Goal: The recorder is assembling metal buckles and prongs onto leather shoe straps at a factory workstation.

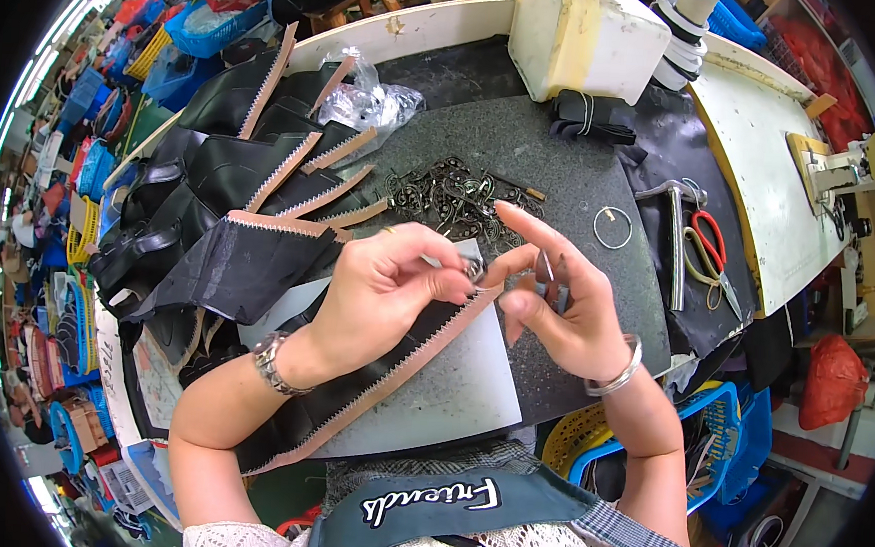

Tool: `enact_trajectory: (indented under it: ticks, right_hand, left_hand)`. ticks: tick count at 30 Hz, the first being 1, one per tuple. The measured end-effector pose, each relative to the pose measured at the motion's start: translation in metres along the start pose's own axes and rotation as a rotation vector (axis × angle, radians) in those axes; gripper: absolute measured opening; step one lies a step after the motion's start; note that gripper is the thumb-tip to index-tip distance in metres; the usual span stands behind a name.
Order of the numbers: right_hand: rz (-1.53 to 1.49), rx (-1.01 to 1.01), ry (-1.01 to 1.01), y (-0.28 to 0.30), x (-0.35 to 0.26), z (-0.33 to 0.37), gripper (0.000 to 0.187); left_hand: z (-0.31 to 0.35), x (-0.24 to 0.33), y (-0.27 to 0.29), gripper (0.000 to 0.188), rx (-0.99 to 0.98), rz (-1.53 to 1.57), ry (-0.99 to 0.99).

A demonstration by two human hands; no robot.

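While the left hand (pixel 387 282) is pinching a small metal piece (pixel 474 268) at the upper end of a black panel (pixel 346 379), the right hand (pixel 580 322) is curling beside that end, its exact grip hard to tell. The saw-toothed panel is lying across a white sheet (pixel 461 380); dark metal fittings (pixel 457 197) are sitting just beyond.

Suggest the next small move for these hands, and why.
Perhaps ease the small metal piece against the pink zigzag strip: the left hand appears to pinch it beside the strip's upper end, and the right hand is close there too.
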State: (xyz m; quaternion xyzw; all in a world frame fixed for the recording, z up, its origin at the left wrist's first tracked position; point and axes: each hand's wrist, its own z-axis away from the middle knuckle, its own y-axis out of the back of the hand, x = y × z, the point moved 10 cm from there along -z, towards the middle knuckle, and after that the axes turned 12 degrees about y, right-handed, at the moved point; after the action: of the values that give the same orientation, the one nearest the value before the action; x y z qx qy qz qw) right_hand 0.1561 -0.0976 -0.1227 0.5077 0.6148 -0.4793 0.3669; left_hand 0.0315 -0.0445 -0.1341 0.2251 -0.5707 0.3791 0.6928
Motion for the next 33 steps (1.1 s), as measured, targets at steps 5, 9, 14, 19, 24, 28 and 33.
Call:
enact_trajectory:
  ticks: [5,9,14,19,24,28,33]
  right_hand:
    - [0.342,-0.459,0.304,-0.02,-0.02,-0.003,0.035]
    - [0.453,-0.382,0.332,-0.018,-0.029,-0.002,0.037]
    - [0.673,-0.48,0.548,-0.031,-0.039,0.009,0.039]
    - [0.613,-0.533,0.591,-0.032,-0.046,0.015,0.051]
    - [0.602,-0.546,0.556,-0.021,-0.041,0.015,0.047]
    - [0.598,-0.535,0.578,-0.015,-0.043,0.011,0.042]
    - [0.894,-0.257,0.581,0.036,-0.046,-0.018,0.025]
  left_hand:
    - [0.001,0.002,-0.013,0.009,-0.221,-0.185,0.098]
    - [0.002,-0.002,-0.011,0.006,-0.225,-0.087,0.175]
    - [0.007,-0.021,-0.014,0.012,-0.241,0.039,0.443]
    - [0.007,-0.018,-0.021,0.013,-0.324,0.063,0.468]
    - [-0.001,-0.021,-0.033,0.013,-0.436,0.069,0.476]
    - [-0.011,-0.017,-0.04,0.013,-0.46,0.043,0.454]
    - [-0.06,-0.002,-0.02,0.016,-0.182,-0.232,0.143]
